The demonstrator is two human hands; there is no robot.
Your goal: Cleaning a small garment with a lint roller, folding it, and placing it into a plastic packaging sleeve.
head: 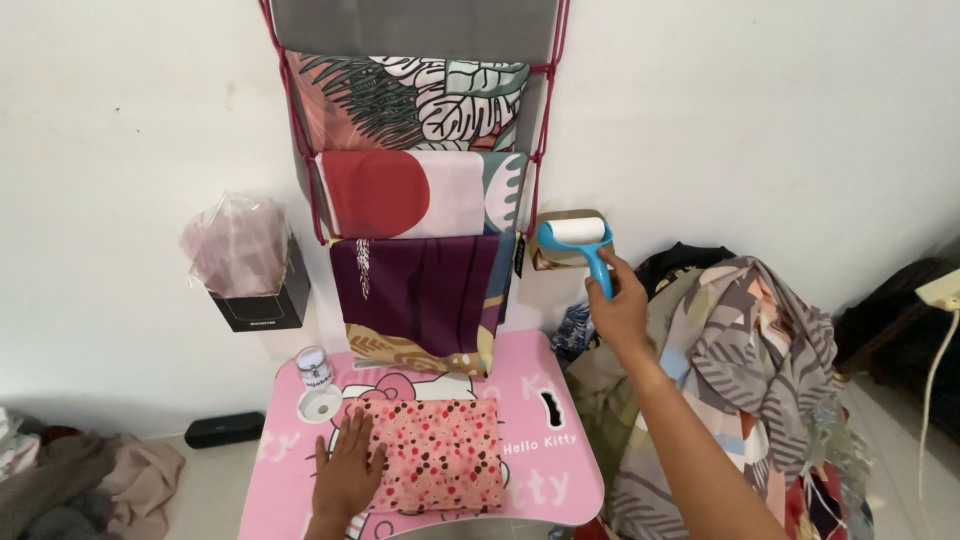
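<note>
The folded dotted cloth (440,452) is lying at lower centre on the pink worktop (560,470), and I am pressing my left hand (347,468) flat and open on its left edge. I am gripping the lint roller (585,245) by its blue handle in my right hand (620,312), right of centre, well apart from the cloth. To my mind it needs taut fabric and straight passes.

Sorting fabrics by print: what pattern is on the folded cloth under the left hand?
Pink cloth with red and dark dots, head view.
</note>
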